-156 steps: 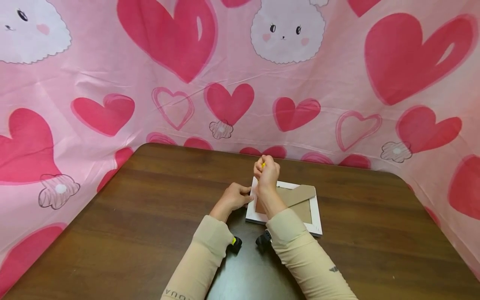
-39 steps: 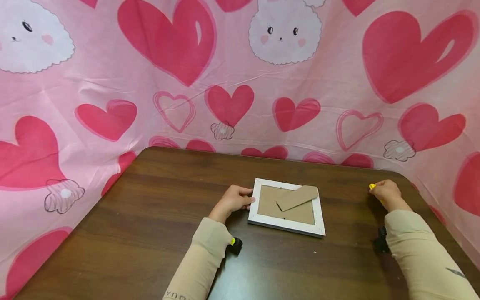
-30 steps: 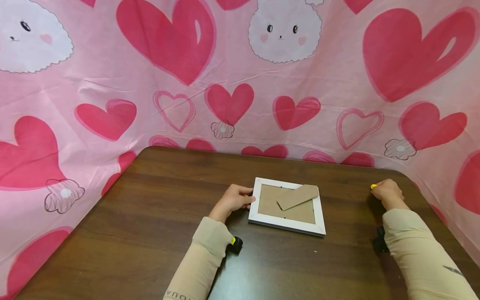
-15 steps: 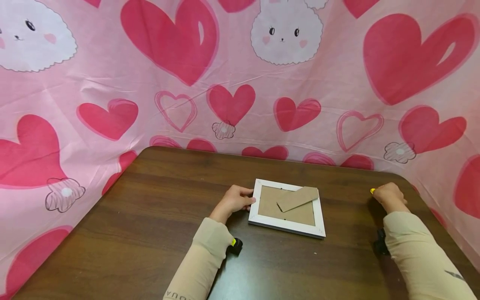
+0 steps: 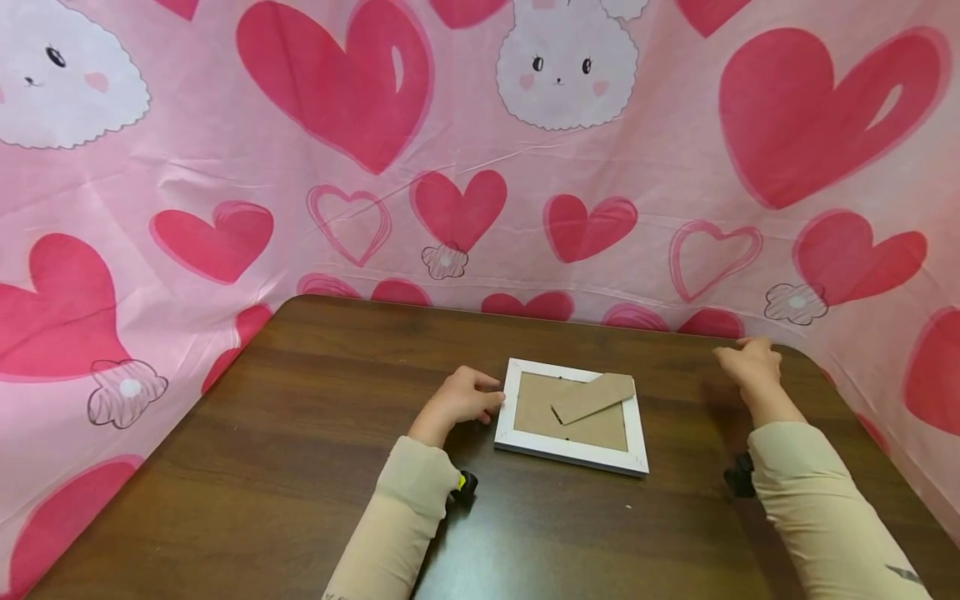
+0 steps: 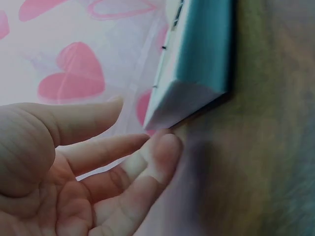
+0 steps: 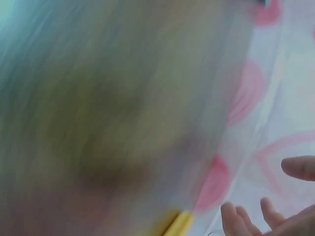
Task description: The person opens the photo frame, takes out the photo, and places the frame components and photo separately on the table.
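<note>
A white picture frame lies face down on the brown table, its cardboard back and slanted stand flap uppermost. My left hand is at the frame's left edge. In the left wrist view its fingers are loosely bent at the frame's corner, with the thumb standing apart and nothing gripped. My right hand is over the table's far right part, fingers spread and holding nothing. Low in the right wrist view lies a slim yellow object, partly cut off by the image edge; its kind is not shown.
The brown table has a rounded far edge against a pink cloth printed with hearts. A tiny pale speck lies in front of the frame. Dark wrist cameras are strapped under both sleeves.
My right hand had gripped a yellow object over the frame, carried it to the right and now has let go and risen. My left hand has loosened from the frame's edge.
</note>
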The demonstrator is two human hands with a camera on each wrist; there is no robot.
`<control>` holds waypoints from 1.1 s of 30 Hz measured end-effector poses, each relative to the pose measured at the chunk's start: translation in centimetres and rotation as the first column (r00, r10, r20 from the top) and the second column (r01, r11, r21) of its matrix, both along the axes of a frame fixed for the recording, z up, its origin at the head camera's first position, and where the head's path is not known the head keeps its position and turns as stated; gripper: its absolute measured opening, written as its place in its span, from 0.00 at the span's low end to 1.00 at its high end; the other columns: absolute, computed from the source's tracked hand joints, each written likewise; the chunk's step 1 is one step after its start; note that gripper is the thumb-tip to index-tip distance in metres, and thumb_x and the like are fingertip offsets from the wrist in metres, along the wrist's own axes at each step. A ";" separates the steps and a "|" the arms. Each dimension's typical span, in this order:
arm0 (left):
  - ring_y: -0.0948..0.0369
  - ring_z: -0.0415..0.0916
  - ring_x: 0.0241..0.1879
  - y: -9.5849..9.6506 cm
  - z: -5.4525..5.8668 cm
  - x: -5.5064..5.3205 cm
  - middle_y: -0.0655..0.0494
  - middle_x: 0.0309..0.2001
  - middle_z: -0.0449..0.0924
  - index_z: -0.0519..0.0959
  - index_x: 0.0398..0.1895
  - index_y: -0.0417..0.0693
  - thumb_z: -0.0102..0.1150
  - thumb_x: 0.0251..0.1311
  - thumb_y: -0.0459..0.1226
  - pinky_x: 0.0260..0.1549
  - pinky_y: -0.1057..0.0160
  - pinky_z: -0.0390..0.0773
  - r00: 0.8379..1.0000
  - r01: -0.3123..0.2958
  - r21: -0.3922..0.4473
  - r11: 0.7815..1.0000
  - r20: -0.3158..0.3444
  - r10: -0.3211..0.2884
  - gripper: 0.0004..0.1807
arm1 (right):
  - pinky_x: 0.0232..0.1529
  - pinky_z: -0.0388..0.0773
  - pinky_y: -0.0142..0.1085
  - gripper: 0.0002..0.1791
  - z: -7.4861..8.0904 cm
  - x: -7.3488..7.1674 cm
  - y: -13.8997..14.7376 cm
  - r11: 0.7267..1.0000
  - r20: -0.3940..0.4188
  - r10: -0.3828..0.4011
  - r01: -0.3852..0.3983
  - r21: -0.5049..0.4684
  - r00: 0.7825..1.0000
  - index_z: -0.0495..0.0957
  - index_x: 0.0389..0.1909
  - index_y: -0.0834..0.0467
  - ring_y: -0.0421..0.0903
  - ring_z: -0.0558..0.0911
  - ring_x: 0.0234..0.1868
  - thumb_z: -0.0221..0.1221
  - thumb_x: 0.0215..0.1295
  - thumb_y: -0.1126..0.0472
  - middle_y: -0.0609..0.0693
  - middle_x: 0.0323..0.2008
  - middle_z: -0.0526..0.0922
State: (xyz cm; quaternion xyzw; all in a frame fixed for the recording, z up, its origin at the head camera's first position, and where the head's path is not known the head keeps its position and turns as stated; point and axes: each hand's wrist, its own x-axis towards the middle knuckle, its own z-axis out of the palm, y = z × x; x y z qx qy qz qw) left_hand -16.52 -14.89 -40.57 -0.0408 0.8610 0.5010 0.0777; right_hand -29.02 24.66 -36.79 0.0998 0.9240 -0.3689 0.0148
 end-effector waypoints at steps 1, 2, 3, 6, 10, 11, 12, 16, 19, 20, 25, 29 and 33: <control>0.56 0.85 0.26 -0.2 0.1 0.1 0.44 0.36 0.87 0.79 0.57 0.35 0.63 0.64 0.37 0.35 0.59 0.84 1.000 0.003 0.000 1.000 0.009 -0.003 0.21 | 0.63 0.63 0.62 0.36 0.0 0.0 -0.5 0.999 -0.019 0.030 -0.030 -0.016 0.999 0.53 0.67 0.77 0.78 0.59 0.64 0.49 0.68 0.55 0.83 0.66 0.52; 0.56 0.85 0.27 -0.3 0.3 0.1 0.44 0.36 0.87 0.79 0.58 0.35 0.63 0.65 0.37 0.36 0.59 0.84 1.000 0.007 0.001 1.000 0.020 -0.007 0.21 | 0.61 0.67 0.58 0.36 0.1 0.1 -1.1 0.997 -0.030 0.064 -0.065 -0.031 0.998 0.54 0.67 0.77 0.74 0.65 0.62 0.48 0.70 0.55 0.81 0.66 0.55; 0.56 0.84 0.27 -0.4 0.4 0.1 0.44 0.36 0.87 0.78 0.58 0.35 0.62 0.65 0.37 0.37 0.59 0.84 0.999 0.009 0.003 1.000 0.032 -0.009 0.21 | 0.57 0.72 0.54 0.35 0.0 0.1 -1.6 0.994 -0.039 0.098 -0.100 -0.051 0.994 0.55 0.67 0.77 0.68 0.71 0.57 0.48 0.71 0.55 0.79 0.66 0.57; 0.57 0.84 0.27 -0.6 0.7 0.3 0.44 0.35 0.86 0.79 0.56 0.34 0.62 0.65 0.37 0.37 0.59 0.85 0.997 0.017 0.021 1.000 0.072 -0.018 0.19 | 0.43 0.76 0.39 0.34 -0.1 0.4 -2.9 0.972 -0.023 0.196 -0.197 -0.126 0.980 0.58 0.67 0.77 0.46 0.81 0.40 0.46 0.74 0.53 0.75 0.65 0.63; 0.59 0.82 0.22 -0.5 1.2 0.6 0.44 0.30 0.82 0.81 0.47 0.31 0.62 0.66 0.36 0.32 0.60 0.85 0.990 0.022 0.073 0.997 0.137 -0.032 0.15 | 0.41 0.76 0.30 0.34 -0.3 1.1 -4.3 0.936 0.043 0.293 -0.278 -0.216 0.955 0.59 0.69 0.74 0.32 0.80 0.34 0.44 0.77 0.49 0.73 0.67 0.64; 0.60 0.81 0.20 -0.5 1.4 0.6 0.44 0.28 0.80 0.81 0.45 0.31 0.62 0.66 0.36 0.31 0.61 0.85 0.987 0.023 0.085 0.996 0.154 -0.036 0.14 | 0.42 0.76 0.29 0.34 -0.5 1.3 -4.7 0.928 0.054 0.315 -0.295 -0.229 0.948 0.59 0.69 0.74 0.32 0.81 0.35 0.44 0.77 0.49 0.73 0.66 0.65; 0.60 0.81 0.18 -0.4 1.4 0.7 0.45 0.26 0.79 0.81 0.44 0.31 0.62 0.66 0.35 0.30 0.61 0.85 0.985 0.024 0.096 0.995 0.166 -0.040 0.13 | 0.41 0.77 0.29 0.34 -0.6 1.4 -4.9 0.919 0.062 0.333 -0.309 -0.244 0.941 0.59 0.69 0.74 0.32 0.81 0.35 0.44 0.77 0.49 0.71 0.63 0.69; 0.60 0.80 0.15 -0.2 1.5 0.7 0.46 0.22 0.76 0.80 0.40 0.30 0.61 0.66 0.34 0.27 0.62 0.85 0.981 0.027 0.115 0.993 0.189 -0.048 0.11 | 0.38 0.79 0.28 0.32 -1.2 2.0 -5.9 0.874 0.074 0.412 -0.371 -0.312 0.908 0.60 0.68 0.76 0.33 0.82 0.32 0.47 0.77 0.54 0.53 0.45 0.83; 0.60 0.80 0.15 -0.1 1.4 0.6 0.46 0.20 0.76 0.80 0.38 0.30 0.61 0.66 0.33 0.25 0.62 0.84 0.978 0.024 0.117 0.993 0.203 -0.048 0.10 | 0.37 0.79 0.27 0.30 -1.6 2.3 -6.3 0.838 0.080 0.464 -0.408 -0.364 0.882 0.60 0.67 0.77 0.34 0.83 0.31 0.49 0.76 0.58 0.38 0.36 0.81; 0.59 0.80 0.15 -0.1 1.4 0.6 0.47 0.19 0.77 0.80 0.38 0.30 0.61 0.66 0.33 0.24 0.63 0.84 0.977 0.026 0.117 0.993 0.209 -0.050 0.10 | 0.37 0.80 0.27 0.30 -1.7 2.4 -6.4 0.828 0.078 0.476 -0.416 -0.377 0.876 0.60 0.67 0.78 0.34 0.82 0.30 0.50 0.76 0.58 0.37 0.35 0.81; 0.59 0.81 0.16 -0.3 1.1 0.4 0.47 0.16 0.78 0.80 0.35 0.33 0.59 0.67 0.33 0.19 0.67 0.80 0.969 0.047 0.118 0.992 0.237 -0.075 0.08 | 0.41 0.81 0.26 0.30 -2.1 2.8 -6.7 0.799 0.060 0.504 -0.439 -0.410 0.862 0.61 0.65 0.79 0.35 0.83 0.32 0.50 0.76 0.58 0.39 0.37 0.82; 0.59 0.81 0.15 -0.4 0.7 0.2 0.47 0.16 0.78 0.80 0.32 0.34 0.57 0.66 0.30 0.17 0.69 0.79 0.965 0.062 0.130 0.990 0.245 -0.093 0.07 | 0.42 0.80 0.26 0.30 -2.2 2.9 -6.6 0.793 0.061 0.500 -0.429 -0.432 0.864 0.61 0.67 0.78 0.34 0.84 0.35 0.49 0.77 0.58 0.41 0.43 0.82; 0.60 0.80 0.15 -0.3 0.5 0.1 0.47 0.16 0.77 0.79 0.30 0.34 0.56 0.66 0.29 0.18 0.68 0.80 0.967 0.062 0.128 0.990 0.239 -0.091 0.07 | 0.43 0.80 0.26 0.30 -2.4 2.9 -6.4 0.786 0.064 0.499 -0.420 -0.453 0.864 0.60 0.68 0.77 0.33 0.84 0.37 0.49 0.77 0.57 0.43 0.49 0.82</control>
